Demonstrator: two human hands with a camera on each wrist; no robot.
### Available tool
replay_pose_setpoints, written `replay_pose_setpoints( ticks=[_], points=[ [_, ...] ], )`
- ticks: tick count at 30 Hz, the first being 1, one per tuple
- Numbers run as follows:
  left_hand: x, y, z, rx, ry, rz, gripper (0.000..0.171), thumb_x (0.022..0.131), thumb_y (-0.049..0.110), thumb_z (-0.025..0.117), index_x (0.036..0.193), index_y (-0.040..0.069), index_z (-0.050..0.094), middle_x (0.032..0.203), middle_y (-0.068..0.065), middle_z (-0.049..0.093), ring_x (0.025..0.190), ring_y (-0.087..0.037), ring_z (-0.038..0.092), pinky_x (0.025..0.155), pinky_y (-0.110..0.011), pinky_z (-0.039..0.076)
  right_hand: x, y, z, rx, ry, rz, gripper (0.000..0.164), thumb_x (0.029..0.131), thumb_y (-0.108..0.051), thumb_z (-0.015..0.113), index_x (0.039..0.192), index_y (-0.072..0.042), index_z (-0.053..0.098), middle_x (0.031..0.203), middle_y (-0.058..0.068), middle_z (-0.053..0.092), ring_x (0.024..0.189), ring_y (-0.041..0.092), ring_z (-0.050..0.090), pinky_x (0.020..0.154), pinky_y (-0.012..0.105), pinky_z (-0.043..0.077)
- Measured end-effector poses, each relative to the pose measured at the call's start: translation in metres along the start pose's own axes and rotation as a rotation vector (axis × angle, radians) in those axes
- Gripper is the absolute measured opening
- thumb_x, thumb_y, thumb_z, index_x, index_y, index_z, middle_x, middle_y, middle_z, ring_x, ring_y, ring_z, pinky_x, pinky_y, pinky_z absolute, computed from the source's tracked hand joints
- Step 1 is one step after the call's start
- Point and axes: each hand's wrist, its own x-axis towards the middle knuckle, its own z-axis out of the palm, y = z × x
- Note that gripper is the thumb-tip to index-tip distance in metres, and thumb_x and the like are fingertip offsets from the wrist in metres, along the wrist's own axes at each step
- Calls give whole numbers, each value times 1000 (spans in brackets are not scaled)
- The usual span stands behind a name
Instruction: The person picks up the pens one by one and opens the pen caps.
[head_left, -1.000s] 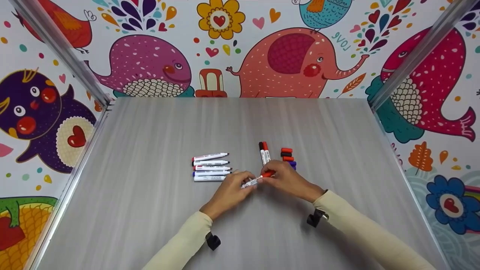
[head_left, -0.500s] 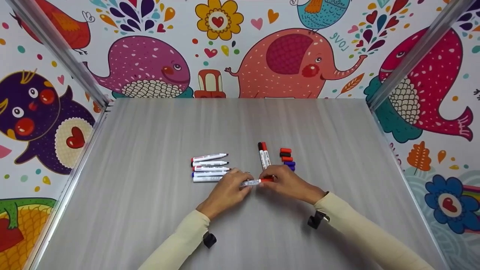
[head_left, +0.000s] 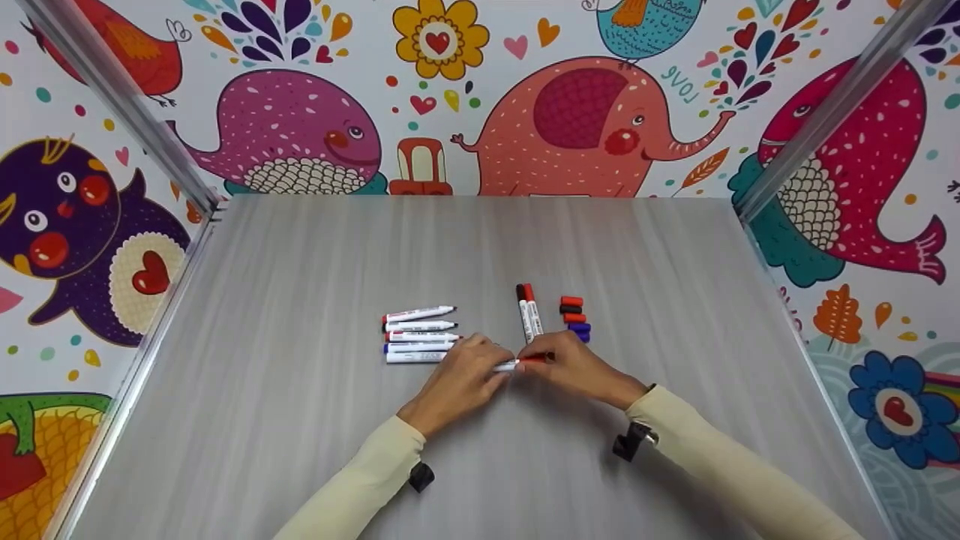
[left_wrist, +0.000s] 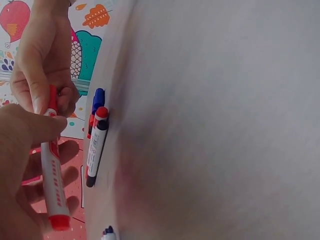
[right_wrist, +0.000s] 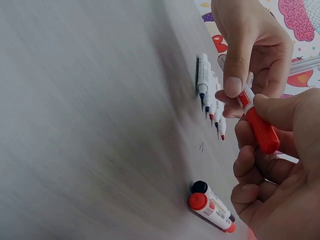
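Note:
Between my two hands lies a red-and-white marker (left_wrist: pixel 54 175), roughly level just over the table. My left hand (head_left: pixel 459 382) grips its white barrel, thumb on one side and fingers on the other. Its red cap (right_wrist: pixel 261 131) is pinched between the thumb and fingers of my right hand (head_left: pixel 583 369), and cap and barrel meet with no visible gap. Beside my left hand, several uncapped markers (head_left: pixel 420 327) lie in a row, tips to the right. Beyond my right hand lie two capped markers (head_left: pixel 529 309), one black and one red, side by side.
Several loose caps (head_left: pixel 572 309), in red, black and blue, form a column to the right of the capped pair. The grey table (head_left: pixel 315 262) meets patterned walls at the back and sides, with metal posts (head_left: pixel 840 105) at the corners.
The marker between my hands has turned from slanted to nearly level, and less of its barrel shows between them. Both hands have drawn slightly closer. Other markers and caps stay put.

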Motion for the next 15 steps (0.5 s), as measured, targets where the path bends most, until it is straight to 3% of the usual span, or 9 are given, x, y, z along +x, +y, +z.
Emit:
replay_pose_setpoints(
  ticks=[15],
  points=[
    [4,1,-3,-25,-70,-6,17,100,19,84,115,12,84,102,3,80,95,-18,67,85,-39,53,-3,0,1,54,-26,16,9,101,-11,80,106,-8,87,100,5,80,85,11,64,79,23,54]
  ],
)
